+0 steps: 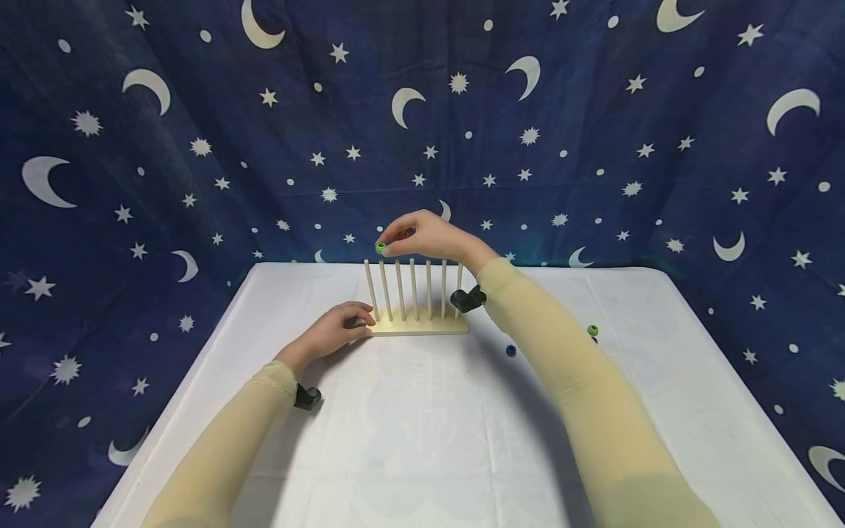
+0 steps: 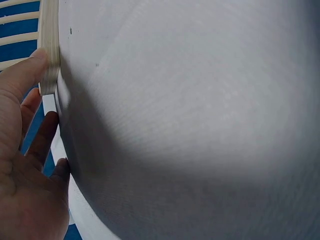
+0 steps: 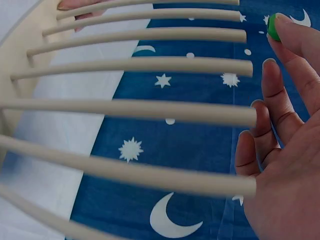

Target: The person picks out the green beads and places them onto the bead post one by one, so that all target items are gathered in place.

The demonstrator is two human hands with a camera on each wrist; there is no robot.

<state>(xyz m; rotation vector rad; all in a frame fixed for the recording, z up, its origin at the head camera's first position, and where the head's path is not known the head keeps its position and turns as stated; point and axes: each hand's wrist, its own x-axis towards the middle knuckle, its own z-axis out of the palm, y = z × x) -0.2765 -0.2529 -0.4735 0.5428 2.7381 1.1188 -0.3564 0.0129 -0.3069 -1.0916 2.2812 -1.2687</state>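
A small round green bead (image 1: 381,248) with a dark hole is sitting just above the upper ends of the pegs on a pale wooden rack (image 1: 417,328), towards the left end of the row. In the head view it is lining up most nearly with the second peg (image 1: 386,292) from the left, though depth is hard to judge, so it may be standing a little in front of or behind that tip. The seven slim pegs are rising upright, their long axes running up from the flat base, and the bead's hole appears to be facing upward.

The right hand (image 1: 425,235) is the nearer one: it is pinching the bead between thumb and forefinger, wrist raised, forearm reaching in from the right, other fingers bending loosely beside the peg tips. The left hand (image 1: 333,328) is resting low, gripping the left end of the base between thumb and curved fingers.

A dark blue bead (image 1: 511,351) and another green bead (image 1: 593,330) are lying on the white cloth (image 1: 409,433) to the right.
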